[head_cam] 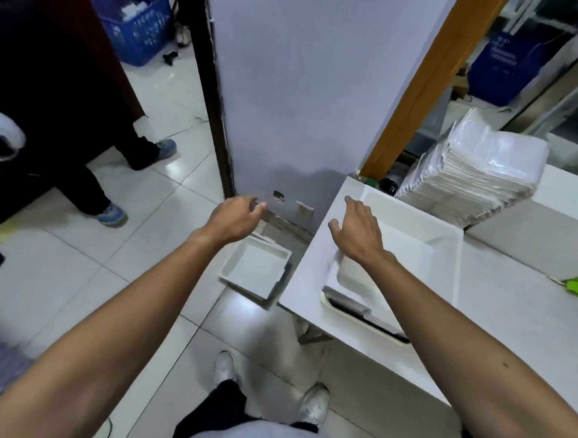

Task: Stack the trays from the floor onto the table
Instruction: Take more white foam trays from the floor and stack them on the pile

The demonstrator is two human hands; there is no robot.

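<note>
all fingers (352,205) loose: l hand (235,217) over floor trays (254,271), r hand (356,236) over table tray (415,240).

White trays (254,272) lie nested, open side up, on the floor (74,273) just beside the left edge of my table (498,319). A second white stack (411,246) sits near its front left corner.

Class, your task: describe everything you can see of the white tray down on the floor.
The floor tray is white, roughly square and shallow, with a raised rim and rounded inner corners; it looks like plastic. It lies open side up, nothing inside, on the tiled floor near the wall, beside the table corner. The left hand hovers above it without touching.
</note>
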